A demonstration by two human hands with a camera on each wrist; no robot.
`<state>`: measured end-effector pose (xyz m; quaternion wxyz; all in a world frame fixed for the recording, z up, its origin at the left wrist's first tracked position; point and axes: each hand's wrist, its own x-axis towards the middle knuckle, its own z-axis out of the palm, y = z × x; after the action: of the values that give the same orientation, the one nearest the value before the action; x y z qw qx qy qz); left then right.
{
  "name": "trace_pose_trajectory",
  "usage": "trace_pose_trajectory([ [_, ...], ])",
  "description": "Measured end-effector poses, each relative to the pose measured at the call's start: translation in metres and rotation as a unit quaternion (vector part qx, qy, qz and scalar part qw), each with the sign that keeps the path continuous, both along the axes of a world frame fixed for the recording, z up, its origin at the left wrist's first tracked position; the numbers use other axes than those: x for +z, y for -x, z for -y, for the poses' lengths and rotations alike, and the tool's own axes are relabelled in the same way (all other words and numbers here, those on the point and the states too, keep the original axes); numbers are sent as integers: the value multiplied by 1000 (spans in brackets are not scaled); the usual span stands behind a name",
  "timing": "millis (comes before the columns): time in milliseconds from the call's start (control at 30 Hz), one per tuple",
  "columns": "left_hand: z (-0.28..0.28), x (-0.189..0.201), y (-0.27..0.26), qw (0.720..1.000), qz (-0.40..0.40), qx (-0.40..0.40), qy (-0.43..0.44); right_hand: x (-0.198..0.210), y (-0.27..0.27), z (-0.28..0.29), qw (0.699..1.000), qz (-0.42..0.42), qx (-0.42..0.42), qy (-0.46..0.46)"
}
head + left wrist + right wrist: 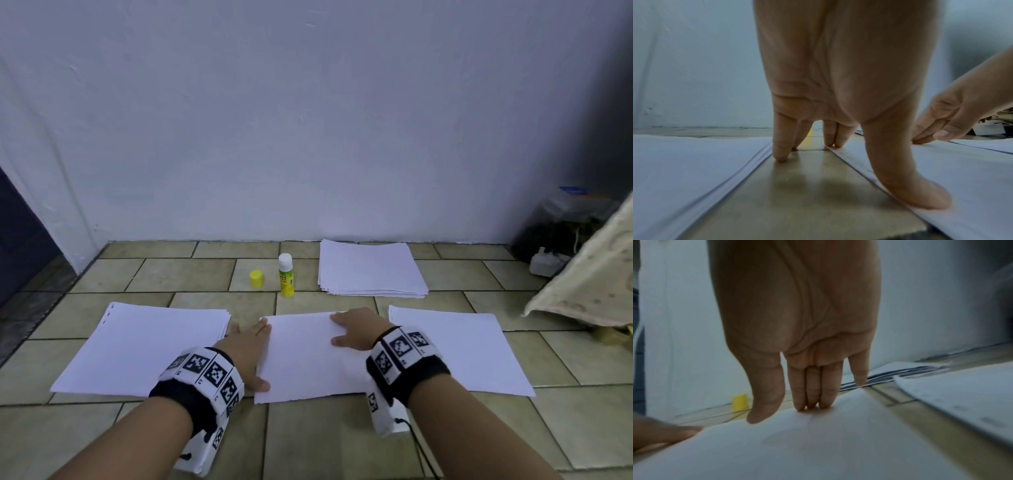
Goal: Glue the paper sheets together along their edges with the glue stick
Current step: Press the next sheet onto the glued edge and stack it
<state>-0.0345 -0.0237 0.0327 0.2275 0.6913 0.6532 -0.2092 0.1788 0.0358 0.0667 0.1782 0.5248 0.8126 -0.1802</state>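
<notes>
A thin white paper sheet [308, 356] lies flat on the glossy beige tiled floor [308, 442], near its front edge. The left hand [248, 349] presses the sheet's left edge with straight fingers, the thumb flat on the paper; the right hand [359, 334] rests on its far right corner with flat, relaxed fingers, so neither grips anything. A smooth white paper stack [144, 349] lies left, another sheet [459, 353] right, a third pile [370, 269] by the wall. The cylindrical yellow-green plastic glue stick [286, 275] stands upright beside its round yellow cap [256, 279]. Things in the dark far right corner are blurred.
</notes>
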Motion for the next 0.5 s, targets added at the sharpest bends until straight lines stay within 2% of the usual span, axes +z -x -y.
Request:
trace_pose_trajectory([
  [167,0,-1,0,1000,-5,1,-3,-6,-20,-19,996,70,-40,-45],
  [333,0,6,0,999,-24,-12,-31,-10,-5,-18,991,45,-84,-97],
  [500,-2,22,2,996,-51,-47,-51,-15,-1,-5,980,74,-76,-167],
])
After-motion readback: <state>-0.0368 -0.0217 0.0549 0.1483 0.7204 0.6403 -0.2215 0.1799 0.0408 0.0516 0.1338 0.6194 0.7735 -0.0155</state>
